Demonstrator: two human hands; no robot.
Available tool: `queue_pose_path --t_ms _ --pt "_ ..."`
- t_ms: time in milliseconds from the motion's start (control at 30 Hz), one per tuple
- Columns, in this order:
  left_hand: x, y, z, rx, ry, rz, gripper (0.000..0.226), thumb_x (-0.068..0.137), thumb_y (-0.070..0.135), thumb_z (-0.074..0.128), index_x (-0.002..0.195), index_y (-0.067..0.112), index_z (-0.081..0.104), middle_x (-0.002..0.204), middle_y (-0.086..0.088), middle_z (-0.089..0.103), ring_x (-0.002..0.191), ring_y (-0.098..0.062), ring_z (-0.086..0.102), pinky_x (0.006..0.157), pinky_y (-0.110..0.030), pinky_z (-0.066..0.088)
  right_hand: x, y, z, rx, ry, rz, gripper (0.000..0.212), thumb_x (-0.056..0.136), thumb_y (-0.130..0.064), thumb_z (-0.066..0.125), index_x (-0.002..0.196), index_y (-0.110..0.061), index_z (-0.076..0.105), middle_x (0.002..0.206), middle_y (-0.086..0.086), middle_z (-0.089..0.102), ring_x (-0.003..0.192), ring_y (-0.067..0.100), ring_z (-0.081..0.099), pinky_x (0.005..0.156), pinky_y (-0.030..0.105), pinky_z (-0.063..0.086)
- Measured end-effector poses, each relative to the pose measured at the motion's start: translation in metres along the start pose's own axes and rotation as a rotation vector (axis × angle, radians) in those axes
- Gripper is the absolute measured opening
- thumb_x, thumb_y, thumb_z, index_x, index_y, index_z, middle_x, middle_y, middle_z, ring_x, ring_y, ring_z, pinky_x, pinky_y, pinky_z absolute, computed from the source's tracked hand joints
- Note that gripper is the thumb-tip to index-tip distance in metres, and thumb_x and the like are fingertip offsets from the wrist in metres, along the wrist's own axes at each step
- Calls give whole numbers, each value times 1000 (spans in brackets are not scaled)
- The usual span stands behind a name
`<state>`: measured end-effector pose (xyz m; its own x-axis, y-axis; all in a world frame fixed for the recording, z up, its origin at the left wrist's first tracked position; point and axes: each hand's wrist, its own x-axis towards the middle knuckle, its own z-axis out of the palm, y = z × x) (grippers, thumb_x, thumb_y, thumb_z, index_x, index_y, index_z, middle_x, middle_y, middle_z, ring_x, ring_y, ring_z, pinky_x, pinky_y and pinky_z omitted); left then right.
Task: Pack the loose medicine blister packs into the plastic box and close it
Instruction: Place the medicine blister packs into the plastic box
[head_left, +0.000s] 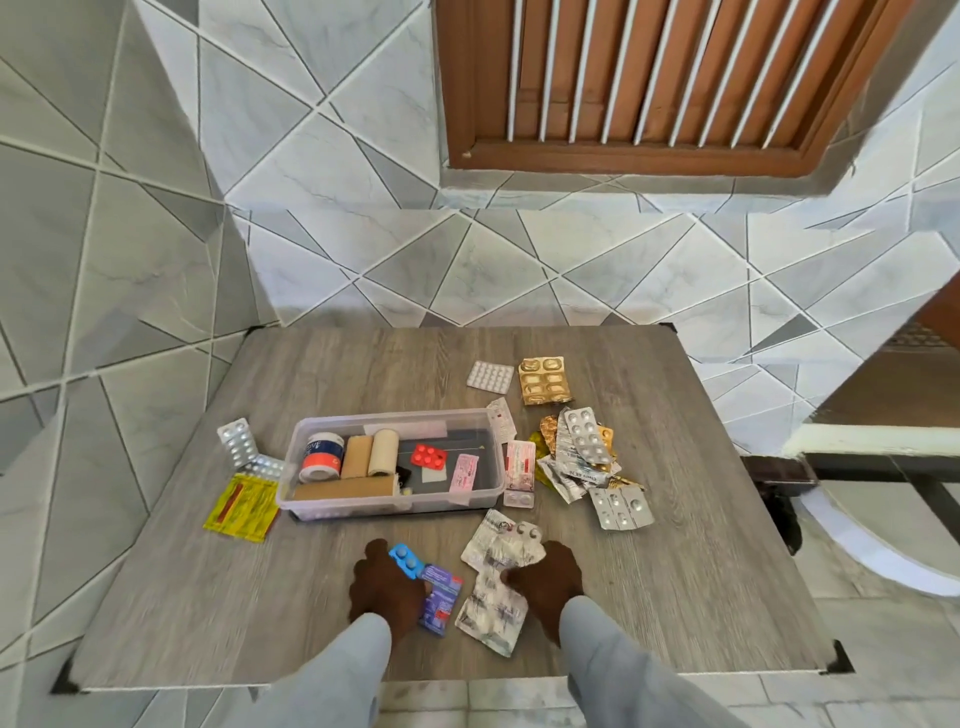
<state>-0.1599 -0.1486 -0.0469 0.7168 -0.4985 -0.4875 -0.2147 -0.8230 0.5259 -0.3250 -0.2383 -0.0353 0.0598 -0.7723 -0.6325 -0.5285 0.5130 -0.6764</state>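
1. Strays first: a silver blister strip (238, 441) and a yellow sachet (242, 503) sit at the frame's left-centre, just beside the box's left end.
2. Plastic box (488, 415), mid-frame, lid off (no lid in sight), long axis running left-right, bandage rolls (371, 453) and a red pack (429, 457) already inside.
3. Left hand (385, 587), lower centre, looks curled on a blue pack (406, 559) with a purple sachet (440, 597) underneath.
4. Right hand (551, 579) presses crumpled silver packs (493, 577), fingers bent; actual pinch — can't tell.
5. Box lies straight up-frame from both hands, left hand a bit nearer, I'd say.
6. Biggest loose pile (584, 452) sits right of the box on the surface (701, 597).
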Motion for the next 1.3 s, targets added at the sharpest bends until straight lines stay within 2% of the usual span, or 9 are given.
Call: queue_pose_path --t_ms 67,167,333,567,733,900,1067,1167,1300 --pt "0 1 1 24 -19 5 70 65 22 83 123 14 45 122 -16 54 111 -37 55 92 -41 49 -2 0 1 74 -21 0 33 63 -7 81 92 -8 65 95 12 71 78 23 65 62 30 53" --pt "-2 4 -2 81 24 14 68 62 27 85 117 15 48 118 -13 54 107 -33 57 87 -39 50 -1 4 2 146 -42 -10 27 61 -8 81 85 -10 70 89 13 74 80 28 70 73 41 59" --pt "-8 5 -3 -61 10 13 61 63 19 86 104 14 41 110 -12 60 96 -29 62 76 -36 52 -4 11 -12 279 -45 -29 13 77 -1 72 89 -3 67 86 15 72 71 23 65 57 28 48" --pt "-10 6 3 -273 -119 31 47 75 6 73 107 19 41 103 -9 60 85 -21 60 74 -32 50 -5 23 -20 456 -20 -60 10 83 -4 67 91 -9 70 90 21 75 72 31 68 54 30 49" --pt "-11 5 -3 -290 -220 76 35 76 7 70 103 17 50 98 -7 60 84 -19 61 76 -33 54 -5 17 -19 475 -43 -138 19 87 -15 67 105 -17 66 98 8 75 89 30 72 79 47 58" --pt "-10 12 -42 -509 -264 123 35 75 -6 65 100 15 54 97 -16 62 80 -24 63 60 -30 53 -12 -15 -8 542 -139 -191 20 95 -23 58 115 -26 59 108 0 71 98 23 71 86 46 58" --pt "21 15 -115 -720 -76 192 29 75 -15 63 93 7 57 83 -17 62 67 -22 60 54 -27 51 -9 -71 27 563 -153 -236 28 94 -20 57 121 -22 54 117 -2 65 106 23 64 97 48 51" --pt "50 17 -149 -799 37 172 27 73 -13 67 91 5 58 83 -17 64 68 -24 62 51 -27 54 -5 -106 53 435 -129 -282 25 93 -14 58 115 -21 48 96 -9 59 89 16 60 91 41 51" --pt "94 19 -173 -734 68 196 27 71 -12 70 79 12 59 78 -14 65 68 -26 64 54 -30 55 4 -143 89 250 -117 -361 20 91 -10 59 112 -11 59 105 9 69 87 21 67 67 31 55"
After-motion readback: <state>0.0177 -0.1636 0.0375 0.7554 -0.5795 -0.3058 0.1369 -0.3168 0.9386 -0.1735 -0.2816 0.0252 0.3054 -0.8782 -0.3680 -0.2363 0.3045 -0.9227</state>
